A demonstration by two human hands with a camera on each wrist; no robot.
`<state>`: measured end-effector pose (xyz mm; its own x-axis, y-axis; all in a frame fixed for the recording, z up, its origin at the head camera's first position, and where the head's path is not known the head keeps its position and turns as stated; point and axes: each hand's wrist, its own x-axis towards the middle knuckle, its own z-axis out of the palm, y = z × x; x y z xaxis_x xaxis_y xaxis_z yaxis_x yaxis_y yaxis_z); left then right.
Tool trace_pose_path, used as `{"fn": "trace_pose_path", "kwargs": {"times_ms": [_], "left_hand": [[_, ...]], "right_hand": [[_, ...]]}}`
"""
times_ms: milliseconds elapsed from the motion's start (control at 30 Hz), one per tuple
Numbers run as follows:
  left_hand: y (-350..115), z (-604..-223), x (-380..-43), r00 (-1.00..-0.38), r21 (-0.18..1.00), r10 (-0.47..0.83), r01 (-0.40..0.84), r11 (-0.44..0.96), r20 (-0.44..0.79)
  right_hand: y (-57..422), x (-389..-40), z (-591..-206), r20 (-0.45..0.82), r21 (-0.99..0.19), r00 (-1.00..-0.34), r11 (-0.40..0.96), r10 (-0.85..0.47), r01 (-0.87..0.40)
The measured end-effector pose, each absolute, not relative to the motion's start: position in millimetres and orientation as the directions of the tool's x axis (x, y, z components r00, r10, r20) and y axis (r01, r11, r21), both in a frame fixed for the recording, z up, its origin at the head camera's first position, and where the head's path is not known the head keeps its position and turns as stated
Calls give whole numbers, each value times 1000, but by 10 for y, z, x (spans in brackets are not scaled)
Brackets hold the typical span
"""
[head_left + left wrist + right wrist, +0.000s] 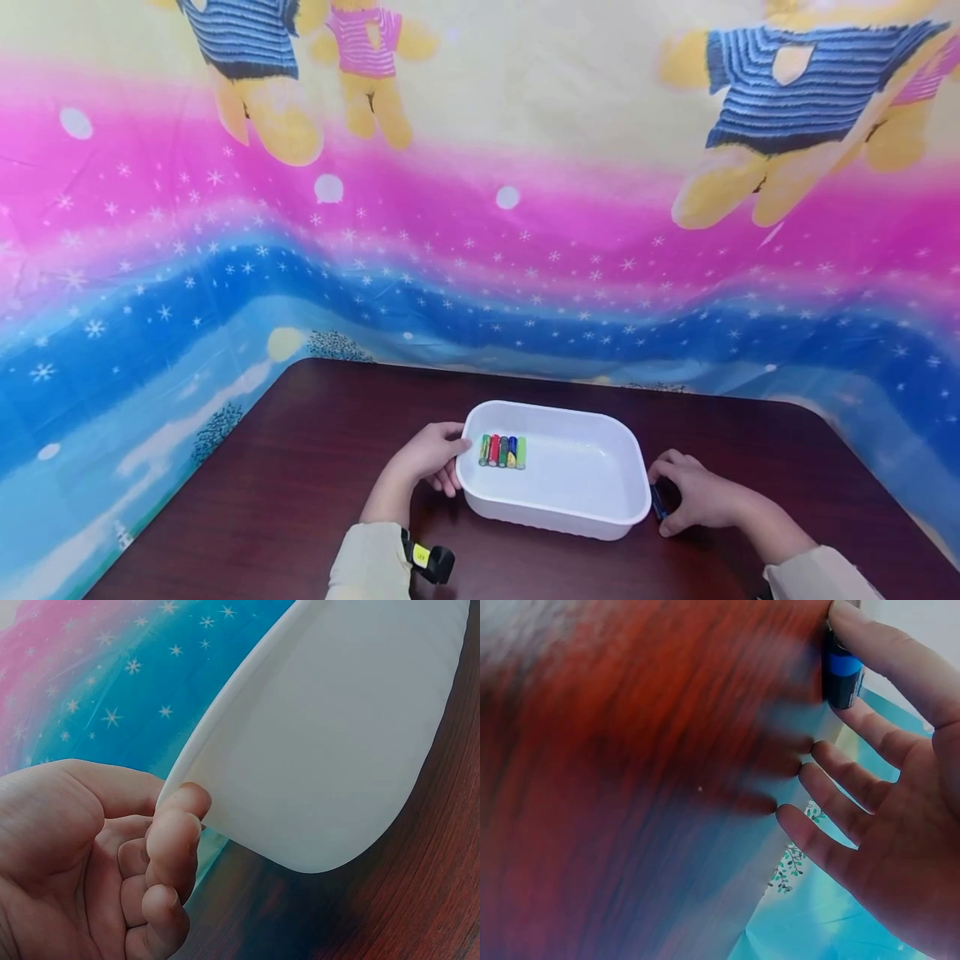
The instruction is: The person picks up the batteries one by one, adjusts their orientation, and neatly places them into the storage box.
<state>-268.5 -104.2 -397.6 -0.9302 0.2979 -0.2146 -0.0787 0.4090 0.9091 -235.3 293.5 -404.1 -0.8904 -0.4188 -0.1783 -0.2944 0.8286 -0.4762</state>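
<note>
A white plastic tray (555,512) sits on the dark wooden table. Several AA-size batteries (503,451) lie side by side in its left part, in green, red, blue-and-yellow and light green. At the tray's left end my left hand (431,457) grips the rim; in the left wrist view the thumb and fingers of that hand (112,855) pinch the tray's edge (322,750). Just beyond the right end, my right hand (701,493) pinches a dark battery with a blue band (845,667) between thumb and index finger, its other fingertips at the tabletop.
The reddish-brown table (300,500) runs out on both sides of the tray. Behind it hangs a printed cloth (480,275) with bears and snowflakes, close to the table's back edge. A black strap with a yellow label (423,557) is on the left wrist.
</note>
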Motion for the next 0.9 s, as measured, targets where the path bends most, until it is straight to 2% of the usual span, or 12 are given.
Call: {"fn": "trace_pose_path", "kwargs": {"times_ms": [133,267,367,467,533,633,733,900], "left_hand": [[-1046,-3991,-2689,-930,910,303,-73,408,-210],[-1048,-4001,-2695,-930,911,304,-71,406,-208],[-1049,-3997,-2696,-930,912,303,-71,405,-207],[-1049,-3993,-2694,-930,911,302,-72,405,-208],[-1050,-3990,-2691,-931,911,300,-74,405,-209],[-1049,-3987,-2689,-930,912,300,-76,404,-211],[-1047,-3987,-2688,-929,912,303,-75,403,-211],[-1049,-3991,-2684,-930,911,304,-71,407,-208]], "right_hand": [[2957,-2378,-4050,-165,-499,-891,815,-424,-296],[2973,-2396,-4028,-79,-494,-914,812,-398,-311],[2982,-2420,-3990,-17,-533,-932,792,-363,-298],[2974,-2441,-3955,-7,-671,-940,698,-342,-249],[2955,-2452,-3939,-28,-784,-945,593,-325,-181],[2916,-2463,-3917,-47,-894,-960,441,-276,-83],[2879,-2478,-3883,-24,-937,-973,345,-228,-58],[2801,-2514,-3798,4,-948,-984,312,-176,-60]]}}
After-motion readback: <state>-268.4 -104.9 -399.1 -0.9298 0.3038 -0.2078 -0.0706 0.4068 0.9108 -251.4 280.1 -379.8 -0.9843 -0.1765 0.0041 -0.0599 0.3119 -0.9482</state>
